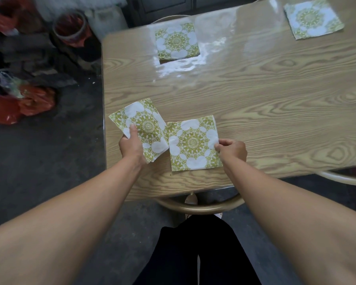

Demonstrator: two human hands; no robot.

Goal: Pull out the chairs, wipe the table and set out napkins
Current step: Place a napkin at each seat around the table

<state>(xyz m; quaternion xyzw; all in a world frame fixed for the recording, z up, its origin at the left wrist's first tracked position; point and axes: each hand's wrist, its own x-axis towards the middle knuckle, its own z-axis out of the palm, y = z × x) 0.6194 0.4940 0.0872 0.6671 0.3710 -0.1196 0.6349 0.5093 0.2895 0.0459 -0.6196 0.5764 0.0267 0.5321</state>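
A wood-grain table [255, 95] carries white napkins with a green mandala print. One napkin [176, 41] lies flat at the far left side, another [313, 19] at the far right. My left hand [131, 146] grips a small stack of napkins [141, 125], held tilted above the near left corner. My right hand [232, 149] pinches the right edge of a single napkin [193, 144] lying flat near the front edge.
A chair back [199, 206] curves under the near table edge; another chair [343, 177] shows at right and one [169, 17] behind the far side. Red bags and clutter [23, 103] cover the floor at left. A dark cabinet [173, 7] stands beyond the table.
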